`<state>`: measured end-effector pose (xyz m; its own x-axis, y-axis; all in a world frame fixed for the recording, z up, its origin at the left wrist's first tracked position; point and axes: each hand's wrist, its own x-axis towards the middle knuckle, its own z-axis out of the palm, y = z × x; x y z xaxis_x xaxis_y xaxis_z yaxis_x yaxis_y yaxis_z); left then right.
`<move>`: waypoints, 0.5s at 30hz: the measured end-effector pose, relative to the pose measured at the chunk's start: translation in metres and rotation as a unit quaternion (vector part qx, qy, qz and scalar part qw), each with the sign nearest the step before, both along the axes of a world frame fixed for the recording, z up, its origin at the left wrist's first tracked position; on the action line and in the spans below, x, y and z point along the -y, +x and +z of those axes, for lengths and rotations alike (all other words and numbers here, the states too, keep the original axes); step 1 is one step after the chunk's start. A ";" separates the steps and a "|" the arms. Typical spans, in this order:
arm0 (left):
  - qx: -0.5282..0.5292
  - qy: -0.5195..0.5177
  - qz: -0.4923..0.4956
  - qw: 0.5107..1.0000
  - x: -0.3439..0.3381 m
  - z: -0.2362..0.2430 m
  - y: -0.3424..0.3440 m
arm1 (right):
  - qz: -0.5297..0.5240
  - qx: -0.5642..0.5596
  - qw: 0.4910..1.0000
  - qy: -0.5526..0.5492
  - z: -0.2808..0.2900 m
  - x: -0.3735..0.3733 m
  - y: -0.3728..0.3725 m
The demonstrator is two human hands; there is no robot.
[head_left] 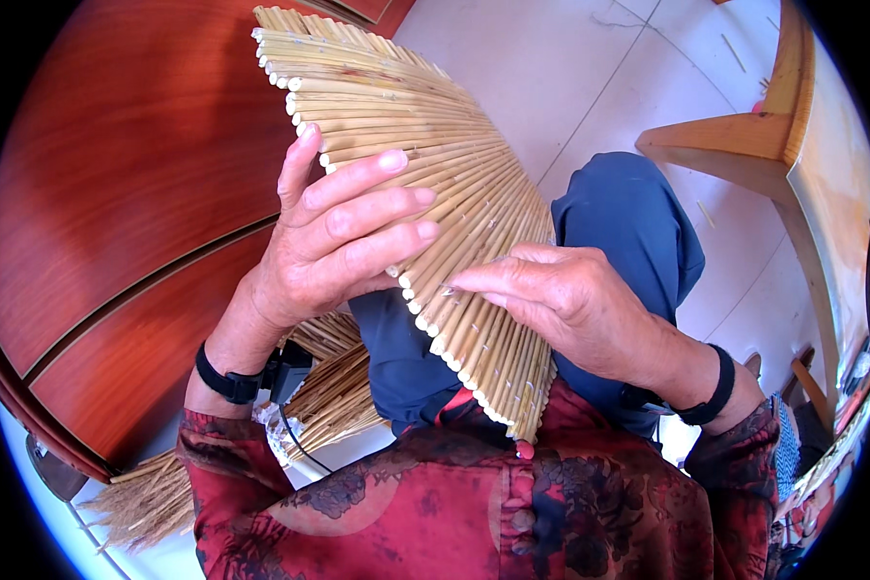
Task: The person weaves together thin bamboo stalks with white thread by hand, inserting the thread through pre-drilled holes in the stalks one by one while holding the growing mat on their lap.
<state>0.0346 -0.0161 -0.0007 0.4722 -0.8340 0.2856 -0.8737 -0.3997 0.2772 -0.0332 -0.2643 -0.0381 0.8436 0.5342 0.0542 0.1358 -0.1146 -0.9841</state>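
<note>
A fan-shaped panel of pale straw stalks (406, 116), bound side by side with white stitches, stands over my lap. My left hand (343, 222) grips its left edge, fingers spread across the stalks and thumb mostly hidden behind. My right hand (561, 304) is closed in a pinch against the stalks right of centre; a tiny glint shows at the fingertips, too small to name. The white cut ends of the stalks line the panel's left and lower edge.
A red wooden cabinet (116, 164) fills the left. Loose straw bundles (333, 396) lie below at left. My knee in dark trousers (628, 213) is behind the panel. Wooden furniture (725, 135) stands at right on a tiled floor (532, 58) with scattered straw bits.
</note>
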 end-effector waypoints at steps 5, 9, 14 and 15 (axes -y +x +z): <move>-0.019 0.000 0.003 1.000 0.001 0.003 0.000 | 0.008 0.009 1.000 -0.013 0.001 0.002 0.002; -0.009 -0.008 0.002 1.000 0.000 0.001 0.000 | 0.017 0.014 1.000 -0.020 0.006 0.003 0.006; 0.001 -0.020 0.000 1.000 0.001 0.000 0.000 | 0.035 0.033 0.997 -0.061 0.023 0.005 0.016; 0.003 -0.023 0.002 1.000 0.001 0.000 0.000 | 0.049 0.044 0.993 -0.094 0.028 0.006 0.019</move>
<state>0.0348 -0.0167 -0.0007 0.4730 -0.8182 0.3269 -0.8741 -0.3892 0.2907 -0.0139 -0.2704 -0.0099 0.7829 0.6219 0.0172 0.2407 -0.2772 -0.9302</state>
